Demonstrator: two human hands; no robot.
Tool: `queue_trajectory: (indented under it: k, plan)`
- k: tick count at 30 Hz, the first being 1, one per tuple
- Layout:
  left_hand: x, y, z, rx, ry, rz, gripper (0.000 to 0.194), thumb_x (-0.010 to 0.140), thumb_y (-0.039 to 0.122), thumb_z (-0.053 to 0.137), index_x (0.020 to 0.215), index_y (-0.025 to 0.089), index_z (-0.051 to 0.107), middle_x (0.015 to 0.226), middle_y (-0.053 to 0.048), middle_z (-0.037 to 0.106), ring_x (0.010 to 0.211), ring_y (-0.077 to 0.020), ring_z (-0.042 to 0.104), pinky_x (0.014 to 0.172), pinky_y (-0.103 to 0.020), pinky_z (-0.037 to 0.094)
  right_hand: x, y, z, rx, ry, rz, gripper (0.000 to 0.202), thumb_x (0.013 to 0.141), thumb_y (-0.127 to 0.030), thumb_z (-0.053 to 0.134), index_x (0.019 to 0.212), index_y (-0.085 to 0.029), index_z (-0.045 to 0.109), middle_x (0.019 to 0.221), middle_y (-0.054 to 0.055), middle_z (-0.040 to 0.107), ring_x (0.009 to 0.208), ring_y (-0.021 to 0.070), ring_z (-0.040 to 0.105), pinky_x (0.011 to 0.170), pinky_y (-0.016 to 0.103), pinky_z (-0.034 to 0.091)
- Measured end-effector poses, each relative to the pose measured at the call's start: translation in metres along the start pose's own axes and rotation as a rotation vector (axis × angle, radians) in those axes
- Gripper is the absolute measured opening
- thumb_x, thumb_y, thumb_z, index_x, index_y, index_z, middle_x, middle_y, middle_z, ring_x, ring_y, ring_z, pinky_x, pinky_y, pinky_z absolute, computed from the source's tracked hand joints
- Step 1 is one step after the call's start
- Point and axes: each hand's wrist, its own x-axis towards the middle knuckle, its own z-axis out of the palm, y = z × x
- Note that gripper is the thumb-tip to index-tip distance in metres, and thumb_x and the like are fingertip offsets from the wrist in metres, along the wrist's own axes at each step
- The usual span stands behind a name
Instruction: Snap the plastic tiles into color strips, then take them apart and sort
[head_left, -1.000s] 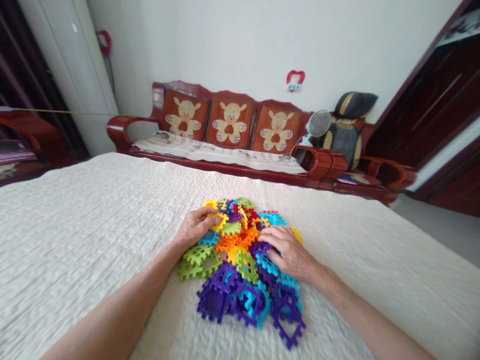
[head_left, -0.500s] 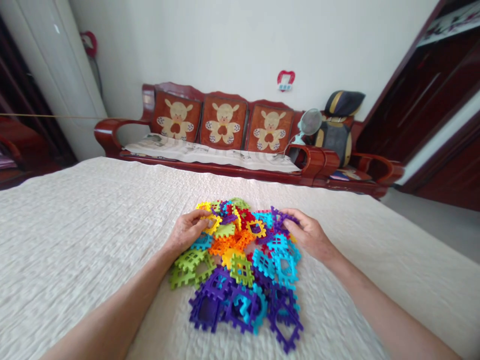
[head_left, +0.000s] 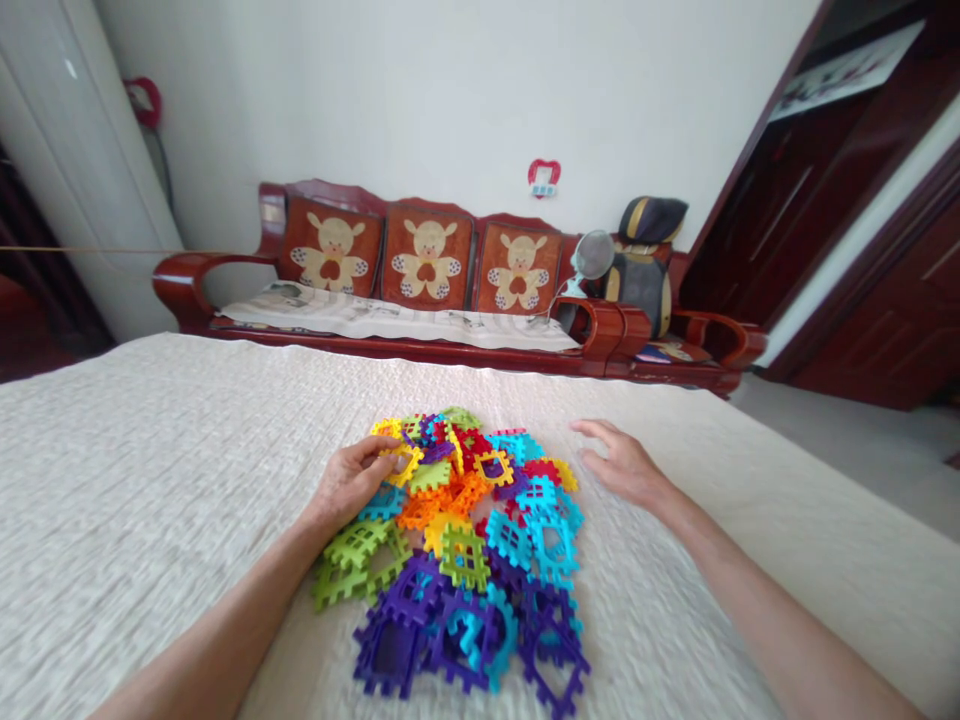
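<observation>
Underneath, quilted cover [head_left: 187, 480]: lies before us.
Interlocking plastic panels [head_left: 450, 495]: heaped on it, between our hands.
Right hand [head_left: 619, 465]: spread wide, just beside the panels.
Left hand [head_left: 354, 482]: on a yellow frame panel [head_left: 415, 461]; we can't tell whether it grips.

Soft, even light; smeared, stretched edges.

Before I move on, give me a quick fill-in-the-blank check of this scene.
The left hand has its thumb against a ____ piece.
The right hand is open and holds ____.
Along its back, the sofa has ____ animal-patterned cushions.

Missing words: yellow; nothing; three.
</observation>
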Motion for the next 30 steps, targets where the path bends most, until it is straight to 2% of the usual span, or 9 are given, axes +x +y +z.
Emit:
queue_trajectory:
  k: [2, 4, 6, 9, 15, 21, 24, 26, 30]
  plan:
    - [0.0, 0.0, 0.0, -0.003, -0.001, 0.003, 0.041, 0.06, 0.043, 0.07, 0.091, 0.016, 0.066, 0.063, 0.002, 0.065, 0.051, -0.01, 0.057, 0.043, -0.016, 0.042, -0.004, -0.033, 0.017, 0.058, -0.099, -0.133, 0.039, 0.075, -0.024, 0.051, 0.112, -0.019, 0.059, 0.114, 0.008, 0.064, 0.105, 0.0199, 0.059, 0.092, 0.036, 0.045]
    - [0.001, -0.002, 0.0, -0.006, -0.002, 0.003, 0.041, 0.06, 0.042, 0.07, 0.091, 0.016, 0.066, 0.064, 0.001, 0.066, 0.053, -0.0105, 0.059, 0.044, -0.016, 0.043, -0.009, -0.055, 0.035, 0.036, -0.138, -0.236, 0.043, 0.075, -0.026, 0.056, 0.117, -0.019, 0.057, 0.118, 0.009, 0.062, 0.111, 0.0219, 0.055, 0.096, 0.039, 0.041]
    - [0.002, -0.004, 0.0, -0.01, -0.004, 0.004, 0.041, 0.061, 0.042, 0.07, 0.091, 0.016, 0.066, 0.064, 0.001, 0.066, 0.054, -0.0107, 0.059, 0.045, -0.016, 0.043, -0.014, -0.065, 0.049, -0.013, -0.143, -0.277, 0.047, 0.074, -0.027, 0.059, 0.12, -0.019, 0.054, 0.121, 0.011, 0.059, 0.115, 0.0244, 0.051, 0.096, 0.043, 0.037]
    - [0.003, -0.006, -0.001, -0.005, -0.01, 0.008, 0.04, 0.061, 0.041, 0.07, 0.092, 0.016, 0.066, 0.065, 0.001, 0.066, 0.053, -0.0108, 0.059, 0.044, -0.017, 0.043, -0.017, -0.067, 0.059, -0.064, -0.126, -0.25, 0.048, 0.074, -0.027, 0.059, 0.121, -0.02, 0.052, 0.121, 0.011, 0.058, 0.116, 0.026, 0.049, 0.095, 0.045, 0.035]
    - [0.003, -0.006, -0.001, 0.013, -0.004, 0.003, 0.041, 0.061, 0.042, 0.07, 0.093, 0.016, 0.066, 0.065, 0.001, 0.066, 0.053, -0.0111, 0.059, 0.044, -0.017, 0.042, -0.014, -0.065, 0.059, -0.034, 0.018, -0.281, 0.039, 0.072, -0.015, 0.057, 0.11, -0.024, 0.056, 0.109, 0.007, 0.063, 0.109, 0.0238, 0.052, 0.091, 0.043, 0.033]
    - [0.003, -0.006, -0.001, 0.011, 0.0, 0.017, 0.042, 0.059, 0.044, 0.071, 0.091, 0.017, 0.067, 0.064, 0.002, 0.066, 0.05, -0.0098, 0.057, 0.042, -0.017, 0.04, -0.011, -0.064, 0.061, 0.075, 0.092, -0.281, 0.022, 0.07, -0.012, 0.057, 0.089, -0.023, 0.058, 0.095, 0.004, 0.066, 0.097, 0.0208, 0.057, 0.088, 0.039, 0.038]
    - [0.002, -0.003, -0.001, 0.009, -0.001, 0.01, 0.041, 0.059, 0.043, 0.071, 0.091, 0.017, 0.067, 0.062, 0.002, 0.065, 0.049, -0.0094, 0.056, 0.042, -0.016, 0.04, -0.009, -0.067, 0.051, 0.133, 0.041, -0.23, 0.013, 0.069, -0.013, 0.056, 0.079, -0.022, 0.058, 0.087, 0.002, 0.067, 0.089, 0.0186, 0.06, 0.085, 0.036, 0.042]
    - [0.001, 0.0, -0.001, 0.009, 0.001, 0.009, 0.042, 0.058, 0.043, 0.071, 0.09, 0.016, 0.067, 0.061, 0.002, 0.064, 0.048, -0.0094, 0.055, 0.041, -0.016, 0.04, -0.007, -0.065, 0.041, 0.217, -0.031, -0.129, 0.006, 0.071, -0.02, 0.056, 0.077, -0.021, 0.059, 0.083, 0.001, 0.067, 0.081, 0.0166, 0.061, 0.079, 0.033, 0.046]
    - [-0.002, 0.006, 0.0, 0.016, 0.02, 0.005, 0.045, 0.055, 0.045, 0.073, 0.087, 0.015, 0.068, 0.06, 0.001, 0.065, 0.047, -0.0101, 0.055, 0.04, -0.017, 0.039, 0.002, -0.045, 0.021, 0.533, -0.134, 0.109, 0.023, 0.073, -0.038, 0.057, 0.086, -0.019, 0.06, 0.082, 0.002, 0.069, 0.074, 0.0151, 0.063, 0.069, 0.028, 0.05]
